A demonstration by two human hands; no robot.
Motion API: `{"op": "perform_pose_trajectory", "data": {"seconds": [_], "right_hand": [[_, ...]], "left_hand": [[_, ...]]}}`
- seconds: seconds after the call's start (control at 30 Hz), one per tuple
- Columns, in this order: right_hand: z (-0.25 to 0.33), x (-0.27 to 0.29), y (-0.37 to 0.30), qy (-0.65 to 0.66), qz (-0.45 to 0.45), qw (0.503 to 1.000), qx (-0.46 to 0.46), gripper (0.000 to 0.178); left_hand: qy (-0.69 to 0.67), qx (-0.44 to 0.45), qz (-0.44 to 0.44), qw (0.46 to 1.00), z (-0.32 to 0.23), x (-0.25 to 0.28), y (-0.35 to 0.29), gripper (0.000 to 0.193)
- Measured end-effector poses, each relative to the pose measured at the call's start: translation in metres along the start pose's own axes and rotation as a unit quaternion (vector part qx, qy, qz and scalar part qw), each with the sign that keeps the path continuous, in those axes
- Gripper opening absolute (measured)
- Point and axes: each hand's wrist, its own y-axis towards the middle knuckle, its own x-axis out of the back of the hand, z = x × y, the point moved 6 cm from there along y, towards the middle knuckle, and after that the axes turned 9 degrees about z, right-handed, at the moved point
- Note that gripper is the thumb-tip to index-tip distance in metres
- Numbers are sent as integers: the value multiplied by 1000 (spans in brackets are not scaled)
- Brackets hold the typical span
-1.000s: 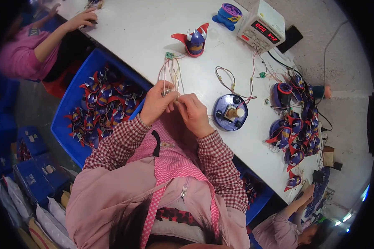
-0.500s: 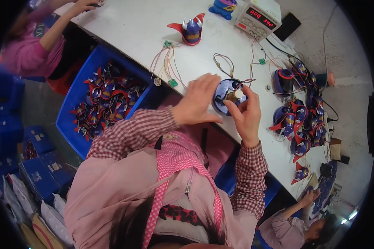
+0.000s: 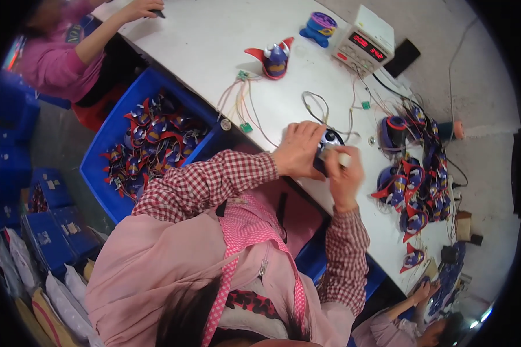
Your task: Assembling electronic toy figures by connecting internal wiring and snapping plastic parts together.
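Note:
A round dark-blue toy part, with wires running from its far side, sits at the near edge of the white table. It is partly covered by my hands. My left hand is closed around its left side, fingers over the rim. On its near right side, my right hand pinches a small cylinder with a pale end; motion blurs the fingertips, and I cannot tell whether the cylinder touches the part. A loop of thin cable lies just beyond. Left of it, small green circuit boards trail coloured wires.
A horned purple-and-red toy figure stands farther back, near a power supply and a blue-purple tub. Similar toys pile up on the right. A blue bin holds many more. Two co-workers sit at far left and lower right.
The toy part has tilted between my hands. My left hand has come closer around it, and my right hand has closed on the pale-ended cylinder. The whole view has shifted slightly.

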Motion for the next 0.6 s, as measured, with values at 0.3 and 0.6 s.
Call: {"op": "perform_pose_trajectory", "data": {"seconds": [0.3, 0.6], "right_hand": [[-79, 67, -13, -32, -45, 982, -179, 14], [27, 28, -13, -92, -151, 982, -64, 14]], "left_hand": [[-3, -54, -126, 991, 40, 62, -20, 86], [239, 179, 103, 949, 186, 121, 25, 93]]}}
